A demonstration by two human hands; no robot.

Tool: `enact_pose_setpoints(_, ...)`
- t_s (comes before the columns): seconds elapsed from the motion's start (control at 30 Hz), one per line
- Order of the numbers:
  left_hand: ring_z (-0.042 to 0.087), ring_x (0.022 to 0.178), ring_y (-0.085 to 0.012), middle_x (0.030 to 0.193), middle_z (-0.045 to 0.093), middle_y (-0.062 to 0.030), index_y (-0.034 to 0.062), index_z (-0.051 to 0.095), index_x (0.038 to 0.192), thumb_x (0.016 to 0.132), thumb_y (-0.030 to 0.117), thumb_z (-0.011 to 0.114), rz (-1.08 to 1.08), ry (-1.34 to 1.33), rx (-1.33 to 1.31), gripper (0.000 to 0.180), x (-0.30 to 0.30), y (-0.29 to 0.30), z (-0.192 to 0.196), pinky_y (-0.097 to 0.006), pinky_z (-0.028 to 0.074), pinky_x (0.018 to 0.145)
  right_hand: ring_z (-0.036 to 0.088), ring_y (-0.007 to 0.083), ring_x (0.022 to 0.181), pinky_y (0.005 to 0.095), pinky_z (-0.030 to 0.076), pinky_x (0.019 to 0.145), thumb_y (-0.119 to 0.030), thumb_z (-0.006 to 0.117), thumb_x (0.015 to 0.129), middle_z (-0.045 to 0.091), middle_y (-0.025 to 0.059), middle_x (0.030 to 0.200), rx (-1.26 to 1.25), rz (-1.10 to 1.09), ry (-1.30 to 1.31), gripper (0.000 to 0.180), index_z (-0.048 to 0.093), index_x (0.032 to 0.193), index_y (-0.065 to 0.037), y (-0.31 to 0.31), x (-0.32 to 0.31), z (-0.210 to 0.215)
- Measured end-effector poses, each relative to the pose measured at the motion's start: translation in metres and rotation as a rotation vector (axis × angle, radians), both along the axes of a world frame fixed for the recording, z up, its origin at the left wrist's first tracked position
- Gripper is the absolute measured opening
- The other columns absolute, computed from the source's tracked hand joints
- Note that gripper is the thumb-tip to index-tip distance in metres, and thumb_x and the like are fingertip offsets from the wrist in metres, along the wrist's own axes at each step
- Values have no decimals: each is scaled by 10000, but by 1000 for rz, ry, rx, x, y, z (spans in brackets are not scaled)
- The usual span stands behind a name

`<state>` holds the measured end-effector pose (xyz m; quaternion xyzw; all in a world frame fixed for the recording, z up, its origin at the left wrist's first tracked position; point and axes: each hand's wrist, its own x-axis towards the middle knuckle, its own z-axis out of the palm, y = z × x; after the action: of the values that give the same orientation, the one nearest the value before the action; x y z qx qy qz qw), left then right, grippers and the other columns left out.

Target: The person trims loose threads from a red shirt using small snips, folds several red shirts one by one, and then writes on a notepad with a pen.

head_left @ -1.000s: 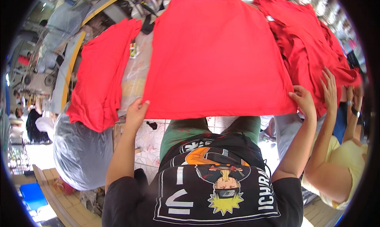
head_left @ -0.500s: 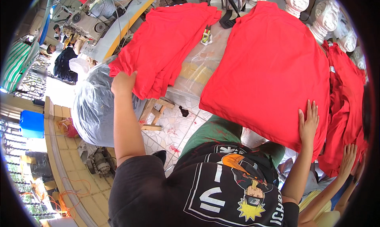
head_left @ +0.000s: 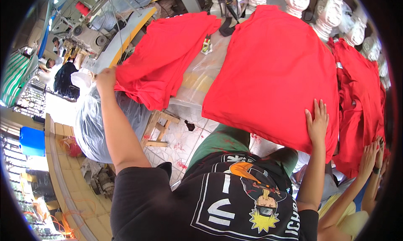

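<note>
On the left, my left hand [head_left: 105, 77] is closed on the edge of a red shirt [head_left: 163, 52] that tops a loose pile of red cloth. The held edge is pulled out toward the left. Right in front of me a red shirt [head_left: 273, 77] lies smoothed out, stacked on the table. My right hand [head_left: 317, 122] rests flat on its near right part, fingers stretched and holding nothing. Between the two piles sits a small yellow-green tool [head_left: 206, 45], like thread snips, on the plastic-covered tabletop [head_left: 199, 75].
At right, a co-worker's hands [head_left: 371, 157] touch another crumpled red garment [head_left: 357, 98]. White balusters [head_left: 297, 1] line the far side. A big plastic bag [head_left: 94, 127] and a wooden stool [head_left: 159, 127] stand at left. A sewing machine [head_left: 90, 39] is beyond.
My left hand has drawn the shirt edge outward to the left, lifting and spreading the upper layer. My right hand stays flat on the front shirt. The whole view has shifted slightly.
</note>
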<state>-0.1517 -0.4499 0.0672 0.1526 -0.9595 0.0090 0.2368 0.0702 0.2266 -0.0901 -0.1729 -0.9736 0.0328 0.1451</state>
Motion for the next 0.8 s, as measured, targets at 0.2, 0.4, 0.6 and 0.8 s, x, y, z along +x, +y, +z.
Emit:
enact_pose_setpoints(0.2, 496, 631, -98, 677, 537, 14, 86, 572, 809, 866, 330, 614, -633, 435, 1095, 254, -47, 129, 152, -268, 370, 532, 323, 324, 1307, 446, 267, 1057, -382, 588, 848, 370, 187, 1392, -199, 38, 13, 582, 435, 1322, -81, -2, 0, 22)
enact_pose_setpoints(0.4, 601, 832, -151, 937, 632, -37, 48, 586, 1014, 898, 267, 569, -1779, -29, 1302, 249, 37, 322, 251, -294, 494, 719, 402, 349, 1249, 392, 342, 1026, -309, 695, 780, 419, 221, 1337, -443, 276, 293, 645, 438, 1305, -36, -34, -17, 99)
enact_pose_setpoints(0.6, 605, 829, -148, 936, 637, -45, 44, 591, 1027, 894, 263, 575, -1849, 35, 1524, 256, 30, 375, 262, -287, 492, 722, 437, 244, 1200, 348, 368, 984, -197, 693, 771, 472, 153, 1284, -620, 315, 637, 598, 445, 1295, -53, -45, -25, 145)
enact_pose_setpoints(0.8, 608, 826, -145, 936, 643, -52, 41, 595, 1039, 890, 258, 581, -1758, 111, 1771, 264, -9, 367, 228, -280, 490, 725, 578, 90, 893, 247, 447, 792, -27, 624, 788, 665, 48, 963, -631, 167, 935, 259, 613, 1046, -38, 6, -3, 177)
